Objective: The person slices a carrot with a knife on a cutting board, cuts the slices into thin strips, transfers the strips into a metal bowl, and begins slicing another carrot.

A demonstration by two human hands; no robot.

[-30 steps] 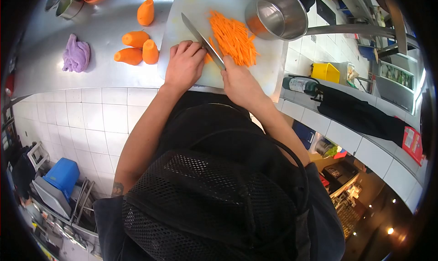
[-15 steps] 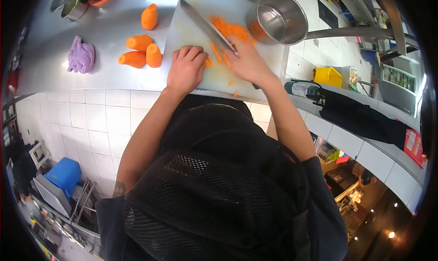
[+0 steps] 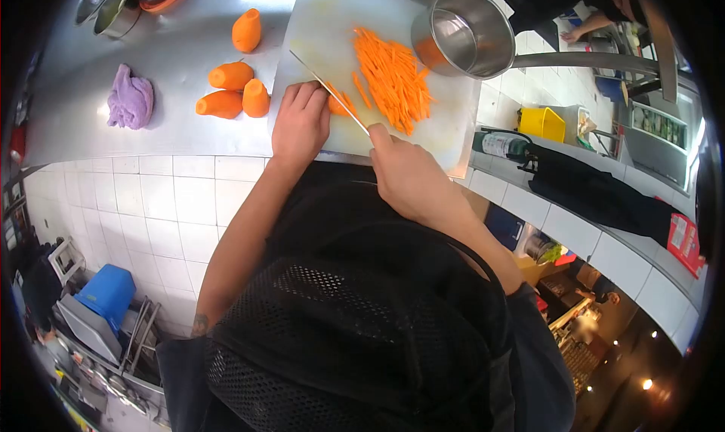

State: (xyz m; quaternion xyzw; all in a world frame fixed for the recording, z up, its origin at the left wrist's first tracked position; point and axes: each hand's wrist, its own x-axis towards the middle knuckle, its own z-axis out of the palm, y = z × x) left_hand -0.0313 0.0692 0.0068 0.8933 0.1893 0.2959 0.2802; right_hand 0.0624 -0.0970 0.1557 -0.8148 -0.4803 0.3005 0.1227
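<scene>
My right hand (image 3: 411, 168) is wrapped round the handle of a knife (image 3: 330, 89). Its long blade points up and left across the white cutting board (image 3: 325, 16), right beside the fingertips of my left hand (image 3: 300, 122). Those fingers are curled down over a piece of carrot (image 3: 336, 100), mostly hidden by the hand and blade. A pile of carrot strips (image 3: 391, 77) lies on the board to the right of the knife, with a few loose strips at its left side.
Several peeled carrots (image 3: 246, 30) sit on the steel counter (image 3: 181, 47) left of the board. A purple cloth (image 3: 130, 98) lies farther left. A steel pot (image 3: 472, 35) stands at the board's upper right corner. Another person's arm (image 3: 589, 26) shows at upper right.
My right hand has drawn the knife back from the carrot pile, down towards me, and its blade now lies by my left fingers. The pile is spread wider. A person has appeared at upper right.
</scene>
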